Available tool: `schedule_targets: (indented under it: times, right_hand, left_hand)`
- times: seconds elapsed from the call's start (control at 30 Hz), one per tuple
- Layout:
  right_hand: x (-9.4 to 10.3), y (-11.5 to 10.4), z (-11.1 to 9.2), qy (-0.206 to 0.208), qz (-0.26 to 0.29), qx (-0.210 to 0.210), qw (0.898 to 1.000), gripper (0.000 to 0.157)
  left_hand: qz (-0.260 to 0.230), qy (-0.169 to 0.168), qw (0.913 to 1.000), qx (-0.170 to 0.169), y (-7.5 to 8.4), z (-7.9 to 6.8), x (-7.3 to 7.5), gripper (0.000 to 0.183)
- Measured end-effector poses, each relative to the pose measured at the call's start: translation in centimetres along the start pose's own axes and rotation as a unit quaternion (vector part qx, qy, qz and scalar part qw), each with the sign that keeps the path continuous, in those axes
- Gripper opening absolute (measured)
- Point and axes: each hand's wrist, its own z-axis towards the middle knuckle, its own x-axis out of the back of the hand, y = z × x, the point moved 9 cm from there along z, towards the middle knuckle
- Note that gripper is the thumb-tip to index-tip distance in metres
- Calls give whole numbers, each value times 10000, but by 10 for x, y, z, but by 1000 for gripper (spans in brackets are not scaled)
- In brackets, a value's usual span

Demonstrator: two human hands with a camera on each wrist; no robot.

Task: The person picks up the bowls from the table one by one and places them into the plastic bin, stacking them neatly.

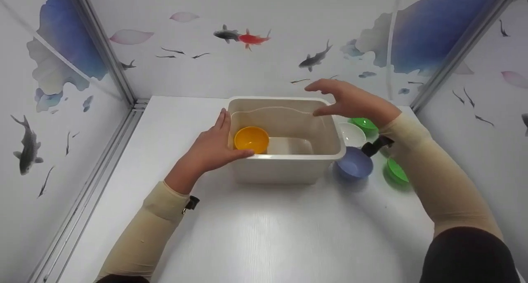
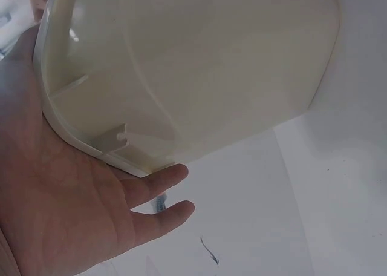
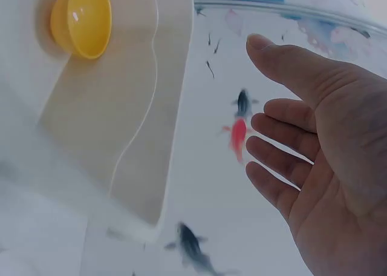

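Observation:
A cream plastic bin (image 1: 280, 169) stands on the white table, with a yellow bowl (image 1: 251, 139) inside at its left end. My left hand (image 1: 208, 147) rests against the bin's left side, fingers straight along the outside and thumb along the front rim. In the left wrist view, the palm of the left hand (image 2: 78, 203) lies against the rim, with two fingertips extending past it. Nothing is in my right hand (image 1: 342, 97), which hovers over the bin's back right corner, thumb and fingers spread apart. The right wrist view shows the right hand (image 3: 326, 137) beside the bin's rim.
Right of the bin are a purple bowl (image 1: 354, 163), a white bowl (image 1: 352, 134) and green bowls (image 1: 398, 171), partly hidden by the right forearm. A patterned back wall (image 1: 264, 68) rises behind the bin. Side walls with metal rails (image 1: 103, 151) flank the table.

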Motion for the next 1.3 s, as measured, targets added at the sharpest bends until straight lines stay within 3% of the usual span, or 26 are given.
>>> schedule_targets:
  times: [0.2, 0.4, 0.63, 1.07, 1.3]
  right_hand:
    - [7, 28, -54, 674, 200, 166, 9974, 67]
    - [-2, 61, -103, 1106, 381, -366, 9925, 66]
    - [-4, 77, -147, 1806, 346, -71, 9829, 63]
    - [-24, 146, -227, 2277, 363, -1735, 9575, 67]
    - [-44, 180, -268, 2448, 530, -2447, 9367, 88]
  left_hand:
    - [-96, 64, 9999, -1, 1, -1, 3, 140]
    - [-133, 33, 9999, 25, -2, -3, 0, 142]
    - [-89, 65, 9999, -11, -2, -2, 0, 143]
    - [-5, 60, 10000, -20, 1, 0, 3, 146]
    - [-30, 18, 10000, 61, 2, -2, 3, 145]
